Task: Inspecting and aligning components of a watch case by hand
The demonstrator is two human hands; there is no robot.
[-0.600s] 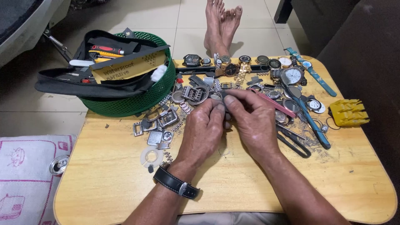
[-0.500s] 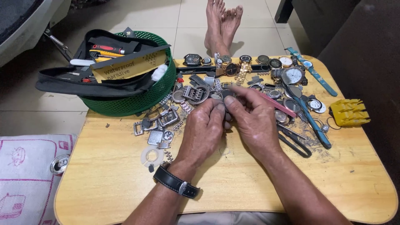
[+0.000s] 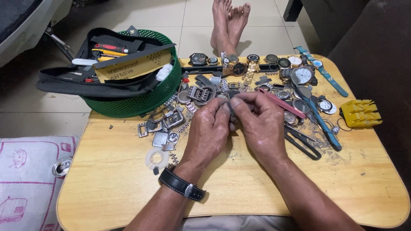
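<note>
My left hand (image 3: 209, 128) and my right hand (image 3: 259, 122) meet over the middle of a small wooden table (image 3: 107, 184). Both pinch a small dark metal watch part (image 3: 231, 108) between their fingertips; most of it is hidden by the fingers. A black-strapped wristwatch (image 3: 182, 186) is on my left wrist. Loose watch cases and metal bracelet links (image 3: 165, 124) lie just left of my left hand. A row of watches (image 3: 252, 60) runs along the table's far edge.
A green basket (image 3: 141, 100) with a black tool pouch stands at the far left. Black pliers (image 3: 304, 143), a blue-handled tool (image 3: 323, 124) and a yellow plastic block (image 3: 360, 113) lie right. A person's bare feet (image 3: 229, 21) rest beyond the table. A white ring (image 3: 156, 158) lies near my left wrist.
Both hands stay together on the small part, with only slight finger shifts. Nothing else on the table has moved.
</note>
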